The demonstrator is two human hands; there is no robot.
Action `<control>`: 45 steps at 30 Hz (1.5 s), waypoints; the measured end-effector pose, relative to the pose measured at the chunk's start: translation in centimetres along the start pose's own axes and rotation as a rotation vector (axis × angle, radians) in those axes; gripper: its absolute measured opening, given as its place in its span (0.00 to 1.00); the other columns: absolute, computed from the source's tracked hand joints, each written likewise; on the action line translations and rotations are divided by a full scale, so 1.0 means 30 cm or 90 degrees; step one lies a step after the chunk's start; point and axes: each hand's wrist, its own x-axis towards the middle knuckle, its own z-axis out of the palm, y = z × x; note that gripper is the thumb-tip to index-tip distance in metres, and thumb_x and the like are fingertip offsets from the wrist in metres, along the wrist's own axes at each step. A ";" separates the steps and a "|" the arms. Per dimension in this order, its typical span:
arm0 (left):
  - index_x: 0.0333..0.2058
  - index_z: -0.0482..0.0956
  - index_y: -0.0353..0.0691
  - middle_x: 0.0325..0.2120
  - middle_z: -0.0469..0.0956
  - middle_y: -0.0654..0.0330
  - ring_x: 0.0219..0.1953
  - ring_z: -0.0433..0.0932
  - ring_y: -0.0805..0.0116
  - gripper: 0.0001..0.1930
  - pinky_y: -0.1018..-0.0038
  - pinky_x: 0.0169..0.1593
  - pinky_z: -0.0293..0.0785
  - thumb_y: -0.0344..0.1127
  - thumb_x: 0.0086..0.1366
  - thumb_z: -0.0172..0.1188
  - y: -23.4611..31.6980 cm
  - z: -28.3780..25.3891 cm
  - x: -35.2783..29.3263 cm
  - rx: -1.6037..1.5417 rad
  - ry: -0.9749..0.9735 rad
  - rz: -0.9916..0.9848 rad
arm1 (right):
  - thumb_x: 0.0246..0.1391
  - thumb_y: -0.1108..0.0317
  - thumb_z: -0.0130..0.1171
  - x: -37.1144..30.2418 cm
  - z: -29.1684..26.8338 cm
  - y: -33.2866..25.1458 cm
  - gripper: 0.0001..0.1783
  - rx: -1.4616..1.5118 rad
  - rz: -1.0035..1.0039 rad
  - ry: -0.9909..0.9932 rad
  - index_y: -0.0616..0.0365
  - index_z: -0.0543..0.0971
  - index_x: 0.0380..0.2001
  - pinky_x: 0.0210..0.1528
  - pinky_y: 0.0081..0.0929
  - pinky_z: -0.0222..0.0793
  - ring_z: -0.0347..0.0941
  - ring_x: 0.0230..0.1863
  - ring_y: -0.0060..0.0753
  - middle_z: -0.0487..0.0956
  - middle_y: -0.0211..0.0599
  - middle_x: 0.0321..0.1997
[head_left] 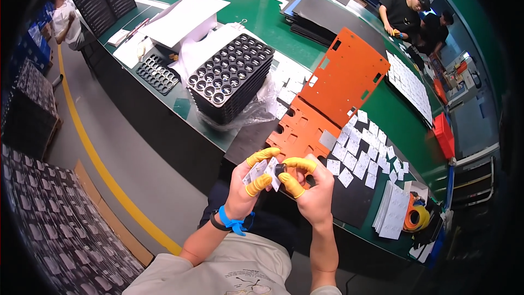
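Note:
In front of my body, my left hand (240, 188) pinches a small white card (275, 179) with printed marks, between yellow finger cots. A blue strap and a black band circle that wrist. My right hand (316, 191), also in yellow finger cots, grips a small black round part (280, 169) close against the card. Whether part and card touch, I cannot tell. Just beyond my hands lies an orange plate with cutouts (297, 131), and a larger orange panel (349, 71) rises behind it. Many similar white cards (355, 161) are spread on the black mat (349, 202) to the right.
A stack of black trays with round pockets (232, 71) stands at the back left, plastic film around it. Beside it lie a smaller black tray (157, 74) and a white board (188, 19). White sheets (390, 210) and orange-yellow tape rolls (417, 217) sit right. Other people work farther off.

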 end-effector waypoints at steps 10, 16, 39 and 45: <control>0.56 0.75 0.32 0.47 0.74 0.59 0.48 0.74 0.70 0.31 0.74 0.55 0.70 0.39 0.57 0.76 -0.031 0.009 0.001 0.156 -0.025 0.118 | 0.46 0.76 0.74 -0.008 -0.062 -0.014 0.14 0.018 0.068 -0.033 0.62 0.84 0.38 0.27 0.21 0.59 0.61 0.24 0.19 0.68 0.28 0.25; 0.54 0.76 0.32 0.46 0.74 0.59 0.46 0.74 0.72 0.30 0.76 0.52 0.70 0.37 0.56 0.77 -0.035 0.001 0.005 0.166 -0.048 0.124 | 0.43 0.73 0.74 0.000 -0.090 -0.001 0.15 0.025 0.038 -0.082 0.59 0.85 0.37 0.29 0.22 0.60 0.65 0.25 0.21 0.68 0.27 0.23; 0.51 0.79 0.32 0.40 0.76 0.63 0.33 0.73 0.78 0.30 0.82 0.39 0.70 0.33 0.50 0.80 0.000 0.005 -0.028 0.270 -0.112 0.127 | 0.44 0.67 0.78 -0.063 -0.085 0.029 0.21 0.100 -0.055 -0.028 0.59 0.85 0.42 0.32 0.23 0.65 0.69 0.29 0.24 0.73 0.29 0.29; 0.60 0.70 0.36 0.48 0.78 0.58 0.43 0.79 0.70 0.34 0.76 0.46 0.76 0.51 0.62 0.69 -0.091 0.001 -0.060 -0.295 -0.014 -0.216 | 0.42 0.61 0.79 -0.085 -0.111 0.071 0.28 0.018 -0.171 -0.070 0.62 0.84 0.47 0.47 0.31 0.69 0.70 0.44 0.34 0.70 0.38 0.47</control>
